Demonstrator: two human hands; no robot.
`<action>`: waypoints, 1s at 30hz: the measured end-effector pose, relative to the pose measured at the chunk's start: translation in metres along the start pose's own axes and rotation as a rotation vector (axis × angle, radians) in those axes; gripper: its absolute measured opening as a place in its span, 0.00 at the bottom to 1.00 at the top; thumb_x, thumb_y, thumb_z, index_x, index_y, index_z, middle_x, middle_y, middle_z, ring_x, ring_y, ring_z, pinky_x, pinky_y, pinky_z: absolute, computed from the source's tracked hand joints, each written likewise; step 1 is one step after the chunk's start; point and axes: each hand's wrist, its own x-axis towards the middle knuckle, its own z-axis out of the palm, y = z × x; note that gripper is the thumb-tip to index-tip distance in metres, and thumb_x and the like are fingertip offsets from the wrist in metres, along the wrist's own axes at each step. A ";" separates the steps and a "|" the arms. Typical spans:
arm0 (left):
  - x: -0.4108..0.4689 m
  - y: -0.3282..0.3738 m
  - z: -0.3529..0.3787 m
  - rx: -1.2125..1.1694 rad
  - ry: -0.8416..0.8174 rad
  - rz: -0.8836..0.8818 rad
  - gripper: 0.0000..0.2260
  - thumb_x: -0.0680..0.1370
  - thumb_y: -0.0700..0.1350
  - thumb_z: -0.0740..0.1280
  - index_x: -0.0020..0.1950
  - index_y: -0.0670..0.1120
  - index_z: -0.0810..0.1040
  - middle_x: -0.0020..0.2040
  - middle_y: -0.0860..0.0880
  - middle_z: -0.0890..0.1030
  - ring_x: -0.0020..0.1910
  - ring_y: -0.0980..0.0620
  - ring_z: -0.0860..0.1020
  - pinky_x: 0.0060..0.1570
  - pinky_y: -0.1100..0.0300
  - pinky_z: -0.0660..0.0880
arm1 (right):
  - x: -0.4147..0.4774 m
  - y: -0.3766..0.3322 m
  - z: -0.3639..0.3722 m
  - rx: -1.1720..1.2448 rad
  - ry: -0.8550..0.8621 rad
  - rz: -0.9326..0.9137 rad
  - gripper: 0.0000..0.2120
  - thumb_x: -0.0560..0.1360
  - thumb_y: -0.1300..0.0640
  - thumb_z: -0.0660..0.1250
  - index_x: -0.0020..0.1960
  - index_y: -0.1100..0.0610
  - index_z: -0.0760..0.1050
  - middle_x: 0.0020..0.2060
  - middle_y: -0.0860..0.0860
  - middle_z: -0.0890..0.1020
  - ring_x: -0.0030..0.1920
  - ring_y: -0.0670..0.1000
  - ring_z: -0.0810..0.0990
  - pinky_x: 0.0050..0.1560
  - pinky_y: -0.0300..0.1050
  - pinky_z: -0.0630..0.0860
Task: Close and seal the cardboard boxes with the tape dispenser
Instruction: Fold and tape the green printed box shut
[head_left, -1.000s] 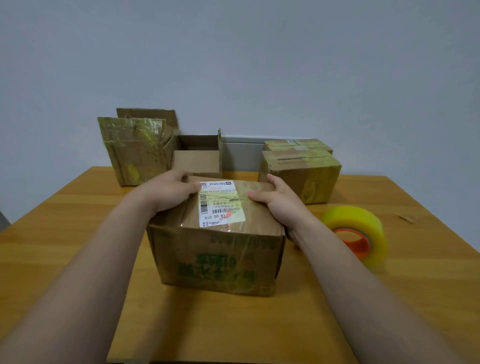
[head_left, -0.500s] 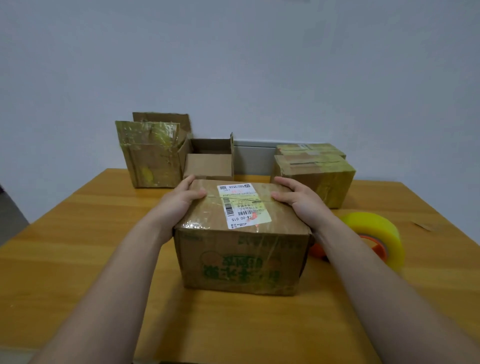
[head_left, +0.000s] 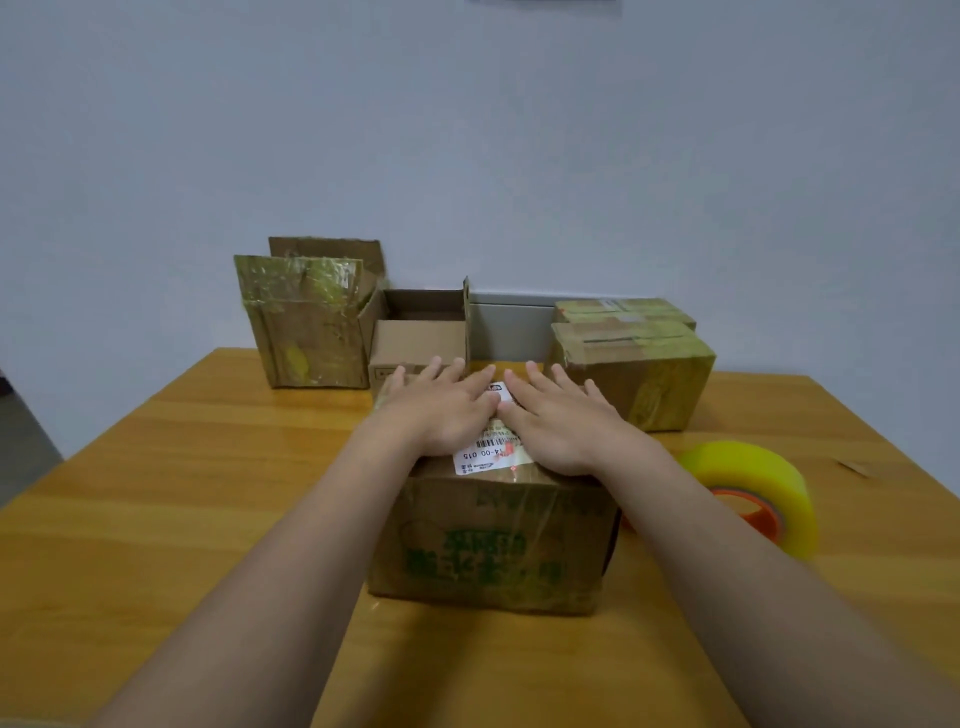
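A brown cardboard box (head_left: 488, 545) with green print and a white shipping label stands in the middle of the wooden table (head_left: 156, 519), its top flaps down. My left hand (head_left: 441, 410) lies flat on the left half of the top, fingers straight and spread. My right hand (head_left: 561, 421) lies flat on the right half, beside the left one; the label shows between them. A big roll of yellowish clear tape (head_left: 753, 493) on an orange core stands on edge just right of the box, untouched.
At the table's back stand a tall open box (head_left: 306, 338) with taped flaps up, a small open box (head_left: 421, 338), and two closed taped boxes (head_left: 639, 364) at the back right. A small cardboard scrap (head_left: 852, 466) lies near the right edge. A pale wall is behind.
Both hands moved from the box's far corners inward to the middle of its top and now lie flat side by side. The view shifted slightly.
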 end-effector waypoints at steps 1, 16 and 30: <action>-0.002 -0.003 -0.002 -0.039 0.019 0.017 0.26 0.86 0.62 0.46 0.84 0.61 0.50 0.85 0.51 0.48 0.84 0.47 0.44 0.80 0.39 0.40 | -0.002 0.002 0.000 0.029 0.034 -0.021 0.30 0.84 0.36 0.44 0.83 0.44 0.47 0.83 0.49 0.45 0.83 0.55 0.41 0.80 0.63 0.41; -0.066 -0.007 -0.007 0.089 -0.022 -0.329 0.61 0.51 0.90 0.38 0.83 0.66 0.47 0.80 0.42 0.62 0.76 0.35 0.64 0.71 0.38 0.67 | -0.049 0.148 -0.023 0.027 0.129 0.446 0.34 0.71 0.28 0.65 0.67 0.50 0.74 0.64 0.52 0.79 0.58 0.56 0.78 0.54 0.52 0.76; -0.035 0.067 -0.007 0.053 0.073 -0.329 0.59 0.62 0.87 0.44 0.80 0.48 0.63 0.71 0.44 0.77 0.67 0.39 0.77 0.51 0.49 0.70 | -0.128 0.183 -0.018 0.712 0.397 0.265 0.26 0.58 0.38 0.84 0.41 0.59 0.83 0.33 0.51 0.82 0.36 0.51 0.80 0.37 0.47 0.73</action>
